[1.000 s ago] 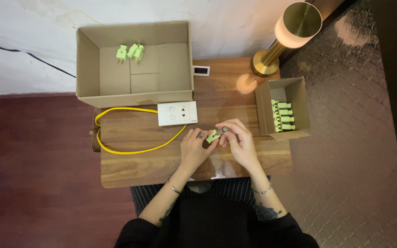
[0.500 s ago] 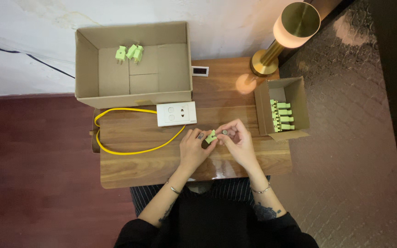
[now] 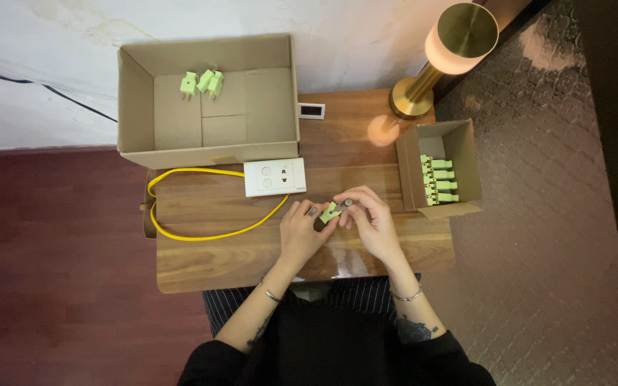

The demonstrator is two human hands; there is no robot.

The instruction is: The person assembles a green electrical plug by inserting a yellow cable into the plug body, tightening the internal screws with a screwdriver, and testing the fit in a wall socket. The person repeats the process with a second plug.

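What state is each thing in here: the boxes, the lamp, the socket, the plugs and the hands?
Large cardboard box: open, three green plugs inside.
Small cardboard box: open, a row of green plugs inside.
Lamp: lit.
White socket: nothing plugged in, yellow cable attached.
Left hand and right hand: together holding one green plug.

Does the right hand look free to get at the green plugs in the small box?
Probably not yet: the right hand and left hand both hold a green plug. The small box stands open beside it.
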